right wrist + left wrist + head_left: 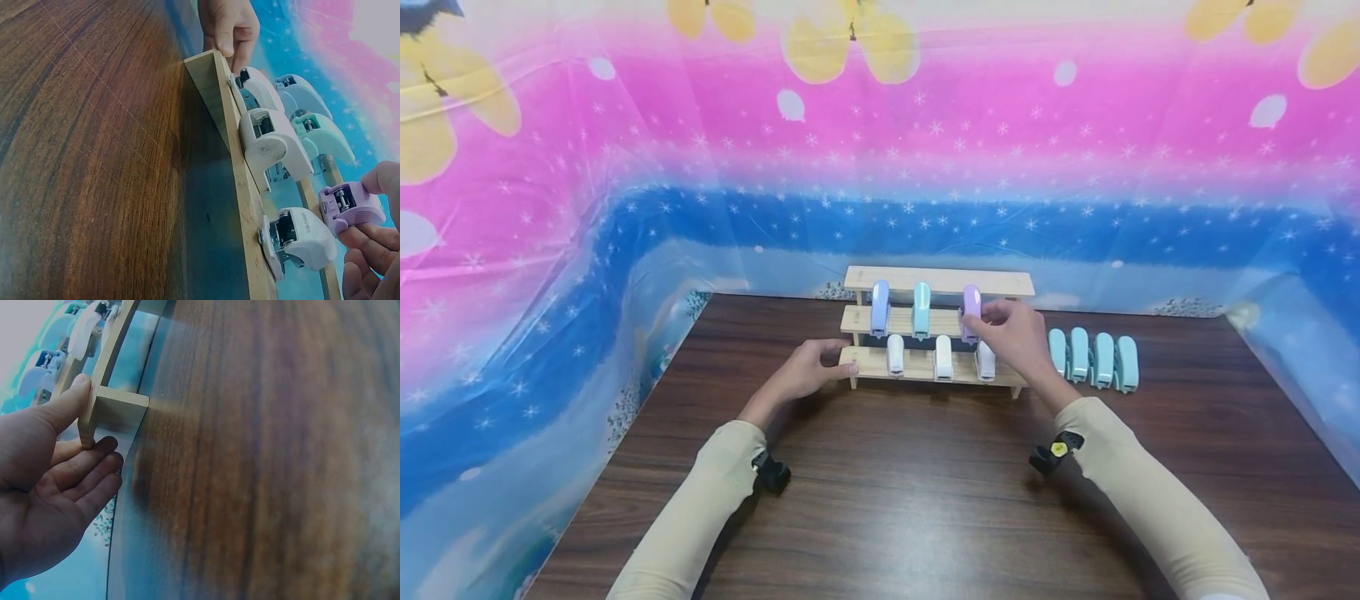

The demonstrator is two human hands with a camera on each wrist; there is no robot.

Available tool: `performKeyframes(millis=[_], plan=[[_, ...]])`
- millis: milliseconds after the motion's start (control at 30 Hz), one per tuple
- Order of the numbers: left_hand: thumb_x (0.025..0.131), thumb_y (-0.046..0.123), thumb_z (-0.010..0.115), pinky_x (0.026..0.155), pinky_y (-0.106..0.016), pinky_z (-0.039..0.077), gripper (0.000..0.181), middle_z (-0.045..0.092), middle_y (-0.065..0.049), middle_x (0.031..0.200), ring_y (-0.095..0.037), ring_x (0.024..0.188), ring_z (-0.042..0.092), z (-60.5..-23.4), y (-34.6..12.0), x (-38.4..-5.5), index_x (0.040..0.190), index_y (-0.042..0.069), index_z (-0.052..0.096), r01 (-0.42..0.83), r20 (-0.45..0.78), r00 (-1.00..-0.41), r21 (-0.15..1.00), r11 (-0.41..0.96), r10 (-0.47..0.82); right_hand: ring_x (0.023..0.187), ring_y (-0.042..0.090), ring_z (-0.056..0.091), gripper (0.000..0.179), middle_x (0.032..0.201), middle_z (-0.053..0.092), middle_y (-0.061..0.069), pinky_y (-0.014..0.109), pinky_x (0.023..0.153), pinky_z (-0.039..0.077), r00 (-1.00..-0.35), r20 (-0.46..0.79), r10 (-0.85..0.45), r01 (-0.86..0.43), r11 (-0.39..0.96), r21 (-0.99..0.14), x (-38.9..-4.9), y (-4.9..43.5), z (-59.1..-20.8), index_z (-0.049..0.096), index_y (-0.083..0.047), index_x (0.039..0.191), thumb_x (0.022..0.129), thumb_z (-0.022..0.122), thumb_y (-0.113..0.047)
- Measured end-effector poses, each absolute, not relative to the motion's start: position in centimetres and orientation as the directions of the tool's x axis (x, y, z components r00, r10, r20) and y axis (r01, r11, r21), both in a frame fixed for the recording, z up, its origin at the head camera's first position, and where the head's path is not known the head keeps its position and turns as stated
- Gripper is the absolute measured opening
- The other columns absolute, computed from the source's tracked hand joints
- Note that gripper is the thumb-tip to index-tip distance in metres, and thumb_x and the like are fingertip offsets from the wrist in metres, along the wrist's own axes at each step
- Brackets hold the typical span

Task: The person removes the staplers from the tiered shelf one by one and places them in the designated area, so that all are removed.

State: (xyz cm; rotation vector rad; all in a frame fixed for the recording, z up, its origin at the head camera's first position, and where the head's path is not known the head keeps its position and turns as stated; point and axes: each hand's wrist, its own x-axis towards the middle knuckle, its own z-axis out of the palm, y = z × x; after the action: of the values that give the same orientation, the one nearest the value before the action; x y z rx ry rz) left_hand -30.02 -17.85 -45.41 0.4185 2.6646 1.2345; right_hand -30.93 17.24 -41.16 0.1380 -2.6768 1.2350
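Note:
A three-tier wooden rack [940, 280] stands on the table. My left hand [805, 367] holds the left end of its lowest shelf, thumb on top and fingers beneath, as the left wrist view shows. On the middle shelf, my right hand [1018, 337] pinches a purple stapler [356, 205] between thumb and fingers. The same shelf carries a blue stapler [880, 308] and a mint stapler [921, 308], set upright to the left of the purple one. Along the lowest shelf are a left white stapler [895, 354], a middle one [943, 358] and a right one [985, 361].
Several mint staplers [1102, 360] stand side by side on the dark wooden table [887, 483], right of the rack and close to my right wrist. Behind the table hangs a colourful patterned cloth [925, 150]. The rack's top shelf holds nothing.

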Motion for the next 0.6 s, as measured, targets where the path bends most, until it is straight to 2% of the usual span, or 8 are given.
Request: performKeyframes(millis=[267, 600], plan=[[0.097, 0.034, 0.072, 0.115, -0.054, 0.037, 0.06, 0.055, -0.022, 0.147, -0.037, 0.141, 0.046, -45.4, -18.0, -30.1, 0.144, 0.0, 0.055, 0.189, -0.033, -0.944, 0.761, 0.62, 0.328, 0.101, 0.027, 0.069, 0.051, 0.11, 0.076, 0.011, 0.045, 0.087, 0.054, -0.974, 0.225, 0.02, -0.158, 0.649, -0.744, -30.2, 17.8, -40.8, 0.074, -0.008, 0.119, 0.09, 0.074, -0.05], [0.097, 0.034, 0.072, 0.115, -0.054, 0.038, 0.061, 0.055, -0.022, 0.147, -0.036, 0.141, 0.046, -45.3, -17.8, -30.0, 0.145, 0.0, 0.055, 0.178, -0.045, -0.945, 0.759, 0.626, 0.324, 0.101, 0.028, 0.069, 0.052, 0.109, 0.076, 0.013, 0.043, 0.083, 0.055, -0.969, 0.241, 0.047, -0.148, 0.671, -0.727, -29.6, 19.1, -40.1, 0.074, -0.006, 0.119, 0.09, 0.074, -0.05]])
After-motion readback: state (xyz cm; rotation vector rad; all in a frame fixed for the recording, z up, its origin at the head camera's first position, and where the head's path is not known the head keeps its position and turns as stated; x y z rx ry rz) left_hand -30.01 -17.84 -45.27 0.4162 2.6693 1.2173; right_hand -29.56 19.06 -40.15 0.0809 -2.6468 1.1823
